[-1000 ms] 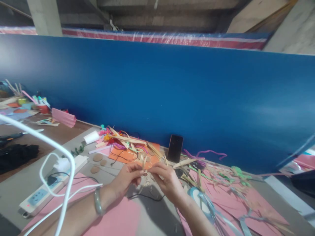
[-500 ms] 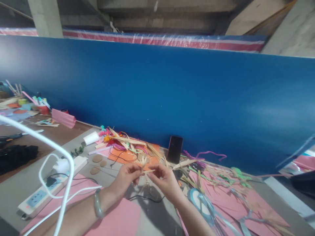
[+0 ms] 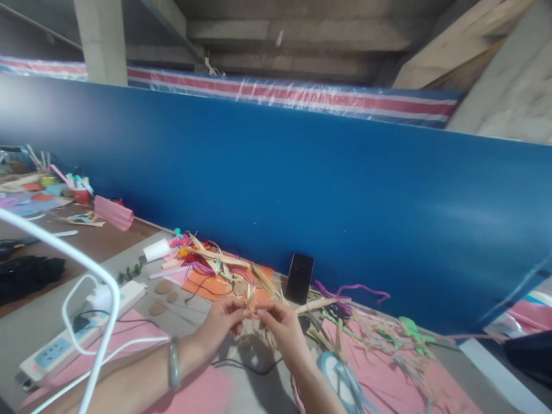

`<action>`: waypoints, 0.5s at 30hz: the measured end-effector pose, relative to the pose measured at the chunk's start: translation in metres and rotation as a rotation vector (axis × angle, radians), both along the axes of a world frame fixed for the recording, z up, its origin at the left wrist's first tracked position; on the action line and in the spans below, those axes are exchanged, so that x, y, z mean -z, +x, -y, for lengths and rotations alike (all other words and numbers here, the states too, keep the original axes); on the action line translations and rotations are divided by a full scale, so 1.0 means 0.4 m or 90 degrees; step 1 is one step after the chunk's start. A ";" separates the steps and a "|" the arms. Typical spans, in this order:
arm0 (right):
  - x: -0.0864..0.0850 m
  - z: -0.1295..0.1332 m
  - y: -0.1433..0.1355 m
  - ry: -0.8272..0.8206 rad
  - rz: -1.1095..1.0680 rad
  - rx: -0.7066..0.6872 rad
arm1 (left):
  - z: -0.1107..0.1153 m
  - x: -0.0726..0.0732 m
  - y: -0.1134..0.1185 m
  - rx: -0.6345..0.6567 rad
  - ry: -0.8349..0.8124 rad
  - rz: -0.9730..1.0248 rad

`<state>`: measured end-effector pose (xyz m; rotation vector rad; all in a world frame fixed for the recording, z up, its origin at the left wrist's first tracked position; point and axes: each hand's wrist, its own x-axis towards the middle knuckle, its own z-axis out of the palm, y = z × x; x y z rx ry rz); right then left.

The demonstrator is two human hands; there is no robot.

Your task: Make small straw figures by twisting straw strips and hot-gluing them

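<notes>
My left hand, with a pale green bangle on its wrist, is closed in a pinch. My right hand pinches too, fingertips meeting the left's. Between them is a small bundle of pale, dry husk-like strips, its pointed ends fanning upward. More thin fibres hang blurred beneath the fingers. The fingertips cover the bundle's middle. Beyond my hands lies an orange paper sheet with loose husk strips on it.
A phone leans against the blue partition. On the left are a power strip, white cable and round brown discs. A tape roll and pink paper with scraps lie right.
The view has tilted up slightly and shifted. My right fingertips have come in against the left ones, and the strip that stuck out sideways between them no longer shows.
</notes>
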<state>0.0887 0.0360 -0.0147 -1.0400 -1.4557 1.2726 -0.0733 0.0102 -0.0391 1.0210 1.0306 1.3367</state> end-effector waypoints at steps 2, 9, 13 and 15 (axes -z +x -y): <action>0.007 -0.013 0.009 0.004 -0.001 0.018 | -0.020 0.007 0.014 -0.008 0.000 0.011; 0.041 -0.031 0.027 0.013 -0.002 0.023 | -0.041 0.067 0.027 -0.005 -0.044 0.103; 0.070 -0.027 0.024 -0.025 -0.029 -0.023 | -0.020 0.077 0.013 -0.001 -0.087 0.128; 0.079 -0.025 0.023 -0.046 -0.036 -0.040 | -0.011 0.079 0.010 0.010 -0.107 0.119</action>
